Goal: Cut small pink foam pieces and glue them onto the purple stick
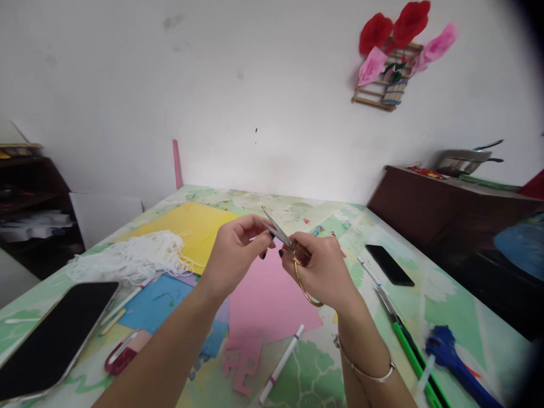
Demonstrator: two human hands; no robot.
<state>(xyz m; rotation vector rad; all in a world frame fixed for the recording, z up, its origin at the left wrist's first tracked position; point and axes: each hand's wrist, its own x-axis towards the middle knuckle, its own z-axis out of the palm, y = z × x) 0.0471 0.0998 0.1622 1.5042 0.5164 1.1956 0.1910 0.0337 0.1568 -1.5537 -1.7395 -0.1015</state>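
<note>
The scissors (pixel 280 232) are up in the air over the pink paper (pixel 276 306), blades slightly parted and pointing up, forward and to the left. The right hand (pixel 325 266) is closed on their handles, its fingers curled in; one gold loop hangs below the palm. Its wrist is raised, and the forearm slants up from the lower right, a bracelet (pixel 374 377) around it.

The left hand (pixel 238 249) is just beside the blades, its back turned up, fingers bent and thumb drawn in toward them. Whether anything is pinched there, I cannot tell. The left forearm reaches in slantwise from the bottom edge.

Below the hands, a pink cut-out (pixel 242 362) lies at the near edge of the pink paper, with a marker (pixel 281 365) to its right. Left of the pink paper are blue paper (pixel 155 300), a heap of white yarn (pixel 136 258) and a large phone (pixel 55 345); yellow paper (pixel 187 224) lies behind. To the right lie a smaller phone (pixel 390 264) and a green-handled cutter (pixel 403 337). Paper flowers (pixel 411 22) hang on the wall.
</note>
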